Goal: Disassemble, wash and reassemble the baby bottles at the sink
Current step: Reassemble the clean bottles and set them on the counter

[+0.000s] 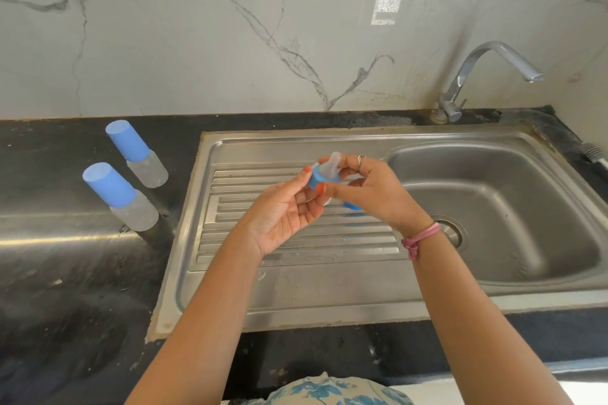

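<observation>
Over the ribbed drainboard [296,240] both hands hold one small part: a blue screw ring [316,177] with a clear teat [329,165] sticking up through it. My left hand [283,217] pinches the ring from the left, palm up. From the right, my right hand [371,189] pinches the same ring with thumb and fingers around the teat. A blue piece [352,205] lies on the drainboard, mostly hidden under my right hand. Two capped baby bottles stand on the black counter at the left, one farther back [138,154] and one nearer [121,197].
The steel sink basin [493,207] with its drain [454,233] lies to the right. A chrome tap [487,76] rises behind it, spout turned right, no water running. Black counter [65,289] surrounds the sink. A marble wall stands behind.
</observation>
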